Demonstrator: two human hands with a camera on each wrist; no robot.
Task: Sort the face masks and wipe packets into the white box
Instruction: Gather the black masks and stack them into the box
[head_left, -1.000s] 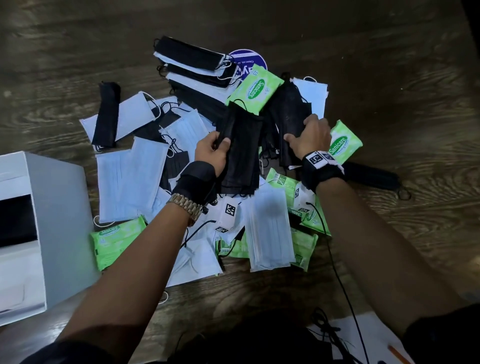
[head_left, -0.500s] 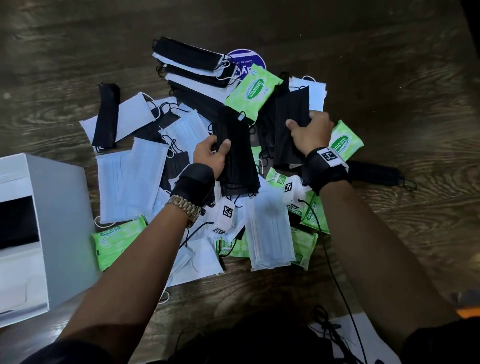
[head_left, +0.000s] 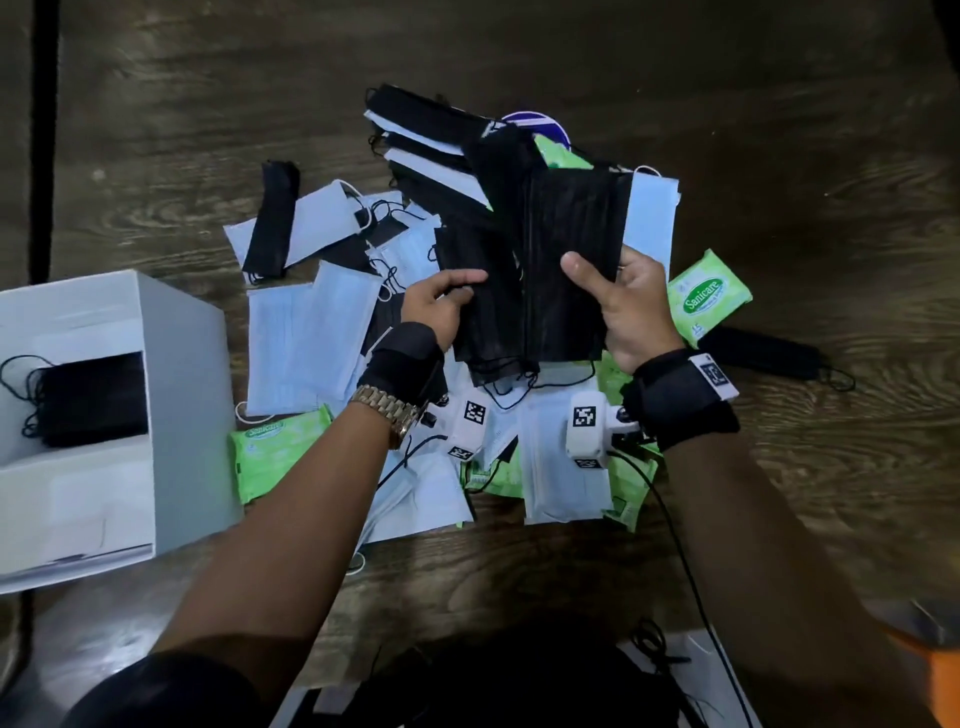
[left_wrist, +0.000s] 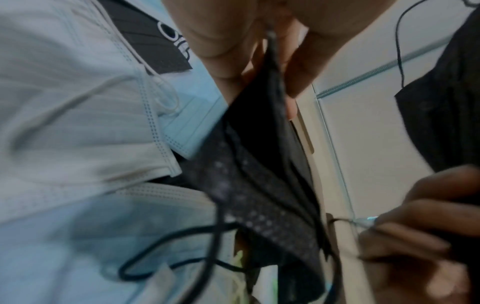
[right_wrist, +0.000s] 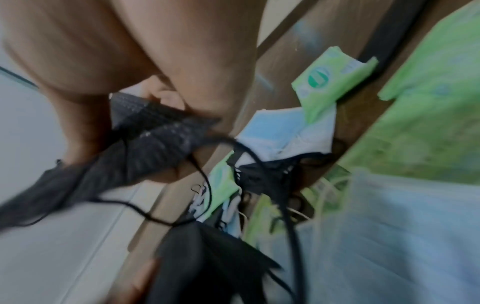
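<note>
A pile of black, white and light-blue face masks (head_left: 311, 338) and green wipe packets (head_left: 707, 297) lies on the dark wooden table. My left hand (head_left: 441, 306) pinches a bunch of black masks (head_left: 483, 291) (left_wrist: 262, 148) lifted above the pile. Close beside it, my right hand (head_left: 623, 306) grips a second bunch of black masks (head_left: 571, 249) (right_wrist: 145, 148), thumb on top. The two bunches overlap in the head view. The white box (head_left: 182, 364) stands at the left with black masks (head_left: 88, 400) inside one compartment.
More green wipe packets (head_left: 275, 452) lie at the pile's near edge, one just right of the box. A single black mask (head_left: 769, 353) lies to the right of the pile and another (head_left: 275, 218) at the far left. Cables (head_left: 691, 561) trail from my wrists toward me.
Both hands have lifted their black masks off the pile and brought them together. The right hand's bunch now stands raised and covers the green packet behind it.
</note>
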